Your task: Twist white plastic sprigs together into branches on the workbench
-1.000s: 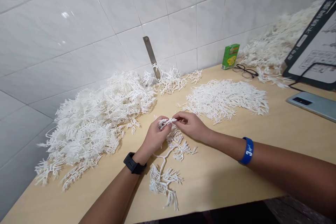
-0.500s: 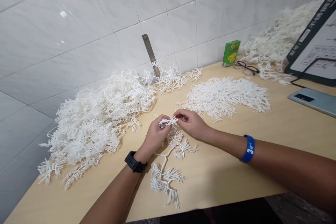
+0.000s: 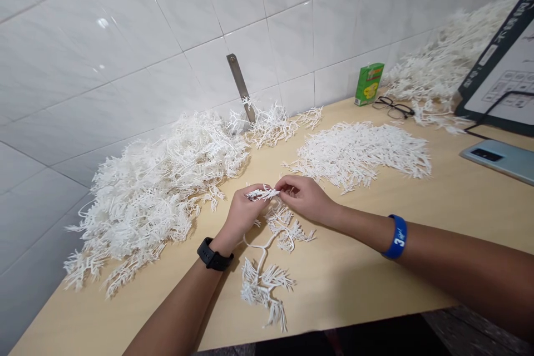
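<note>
My left hand (image 3: 247, 207), with a black band on its wrist, is closed on a white branched plastic sprig (image 3: 262, 194). Meeting it fingertip to fingertip, my right hand (image 3: 306, 198) pinches the sprig's right end. A blue wristband (image 3: 397, 236) circles my right forearm. Below the hands a longer white branching stem (image 3: 263, 278) lies on the table, its tufts spread toward the front edge; whether it joins the held sprig is hidden by my fingers. Beyond my right hand lies a flat heap of small white pieces (image 3: 362, 153).
A big tangled pile of white branches (image 3: 167, 189) covers the table's left, with a smaller clump (image 3: 273, 125) beside an upright metal strip (image 3: 241, 86). At the right are a green box (image 3: 369, 84), eyeglasses (image 3: 393, 107), a phone (image 3: 500, 158), a dark printed box (image 3: 500, 78) and another white pile (image 3: 446, 55).
The sprig between my hands has turned slightly and its tips now point left across my left hand. My left hand has shifted a little left; the right has hardly moved.
</note>
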`<state>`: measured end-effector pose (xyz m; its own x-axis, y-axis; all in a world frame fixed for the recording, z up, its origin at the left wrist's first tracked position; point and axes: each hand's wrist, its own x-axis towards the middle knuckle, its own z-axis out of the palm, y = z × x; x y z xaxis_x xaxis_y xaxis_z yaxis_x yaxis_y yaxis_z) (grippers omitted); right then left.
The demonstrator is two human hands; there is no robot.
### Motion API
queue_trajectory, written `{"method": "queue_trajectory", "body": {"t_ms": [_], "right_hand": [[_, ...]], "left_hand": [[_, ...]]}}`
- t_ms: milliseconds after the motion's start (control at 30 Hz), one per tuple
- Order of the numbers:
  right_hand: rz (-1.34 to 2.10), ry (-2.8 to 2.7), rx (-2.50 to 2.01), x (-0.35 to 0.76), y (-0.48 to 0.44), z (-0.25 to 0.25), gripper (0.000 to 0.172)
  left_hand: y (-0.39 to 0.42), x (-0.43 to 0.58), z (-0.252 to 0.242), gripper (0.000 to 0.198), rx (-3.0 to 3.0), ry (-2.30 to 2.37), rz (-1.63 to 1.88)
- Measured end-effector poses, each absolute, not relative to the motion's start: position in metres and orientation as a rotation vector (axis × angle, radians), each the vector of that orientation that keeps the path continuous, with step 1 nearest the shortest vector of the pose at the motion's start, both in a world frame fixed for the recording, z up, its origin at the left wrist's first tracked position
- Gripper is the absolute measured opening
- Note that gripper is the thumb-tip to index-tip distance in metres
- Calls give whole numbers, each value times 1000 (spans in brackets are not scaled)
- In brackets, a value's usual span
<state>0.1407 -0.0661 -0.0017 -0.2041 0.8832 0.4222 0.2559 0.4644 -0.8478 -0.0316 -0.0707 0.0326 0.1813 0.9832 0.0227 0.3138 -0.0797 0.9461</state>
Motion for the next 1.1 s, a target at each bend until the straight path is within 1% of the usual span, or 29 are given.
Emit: {"method": "queue_trajectory", "body": {"t_ms": [267, 367, 467, 633, 700, 767, 867, 1000, 1100], "right_hand": [[766, -1740, -1009, 139, -69, 1, 6], [779, -1779, -1038, 139, -70, 1, 9], [747, -1842, -1080, 139, -70, 0, 13], [596, -1916, -1103, 140, -70, 1, 8], [563, -1889, -1132, 141, -71, 3, 9], [539, -1879, -1158, 141, -71, 4, 9], [481, -1900, -1188, 141, -71, 3, 7], [376, -1924, -1218, 141, -73, 2, 8], [327, -1989, -1165, 141, -76, 4, 7]], "left_hand": [[-71, -30, 31, 30, 1526, 1237, 882], [-68, -31, 28, 29, 1586, 1144, 868], [-67, -36, 29, 26, 1681, 1079, 834], [-68, -43, 37, 21, 2015, 1061, 791], [-69, -44, 41, 23, 2098, 1071, 813], [-70, -45, 44, 31, 2124, 1095, 822], [-70, -47, 45, 42, 2056, 1046, 896], [-67, -48, 40, 44, 1725, 768, 1109], [-66, -44, 38, 43, 1560, 819, 1136]]}}
